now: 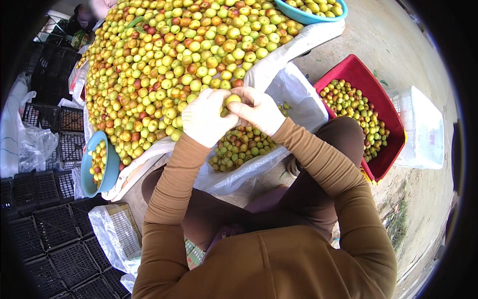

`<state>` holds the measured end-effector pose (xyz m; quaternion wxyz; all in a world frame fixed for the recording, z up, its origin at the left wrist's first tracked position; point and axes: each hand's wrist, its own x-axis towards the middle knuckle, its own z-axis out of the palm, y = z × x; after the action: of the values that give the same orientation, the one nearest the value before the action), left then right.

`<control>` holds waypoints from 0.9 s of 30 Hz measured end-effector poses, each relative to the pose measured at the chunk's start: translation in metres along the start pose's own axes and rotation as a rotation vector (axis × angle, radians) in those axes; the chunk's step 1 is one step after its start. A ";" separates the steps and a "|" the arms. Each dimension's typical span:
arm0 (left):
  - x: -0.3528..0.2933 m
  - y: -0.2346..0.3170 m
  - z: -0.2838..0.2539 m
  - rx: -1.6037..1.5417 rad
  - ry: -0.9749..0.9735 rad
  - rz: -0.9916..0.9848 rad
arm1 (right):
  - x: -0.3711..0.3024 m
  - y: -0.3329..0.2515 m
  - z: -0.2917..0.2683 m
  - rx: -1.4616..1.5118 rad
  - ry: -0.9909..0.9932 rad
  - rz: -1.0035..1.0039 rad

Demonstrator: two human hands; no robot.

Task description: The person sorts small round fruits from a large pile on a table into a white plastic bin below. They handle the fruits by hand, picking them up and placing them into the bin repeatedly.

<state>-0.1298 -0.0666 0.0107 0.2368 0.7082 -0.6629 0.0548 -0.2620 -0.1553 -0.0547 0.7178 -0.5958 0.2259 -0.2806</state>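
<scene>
My left hand [201, 117] and my right hand [264, 113], both in white gloves, meet at the near edge of a big heap of jujubes [164, 65]. Between them is a yellow-green jujube [232, 99], with the fingers of both hands closed about it; the fingertips partly hide it. Right below the hands, a box lined with clear plastic [303, 94] holds many green and reddish jujubes [244, 147]. The heap rests on a pale cloth [269, 67] with a raised, rolled edge.
A blue basin [114, 167] of jujubes stands at the left, another blue basin [311, 18] at the far right. Right of my knee is a red crate [396, 137] partly filled with jujubes, beside a clear plastic-lined box [428, 129]. Stacked black crates [55, 226] fill the left side.
</scene>
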 end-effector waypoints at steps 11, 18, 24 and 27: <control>0.009 0.026 0.015 -0.057 0.016 0.044 | -0.019 0.000 -0.027 0.346 -0.022 0.041; 0.015 0.047 0.012 -0.046 -0.020 -0.001 | -0.027 -0.002 -0.041 0.379 -0.032 0.051; 0.043 0.061 0.029 -0.951 -0.351 -0.754 | -0.024 0.006 -0.052 0.619 0.218 0.349; 0.064 0.060 0.068 -1.789 -0.423 -1.152 | -0.015 0.025 -0.052 0.750 0.470 0.515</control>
<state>-0.1965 -0.1533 -0.0081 0.5384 0.4789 -0.0580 -0.6910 -0.3040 -0.1802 -0.0889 0.8581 -0.1429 0.4042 -0.2827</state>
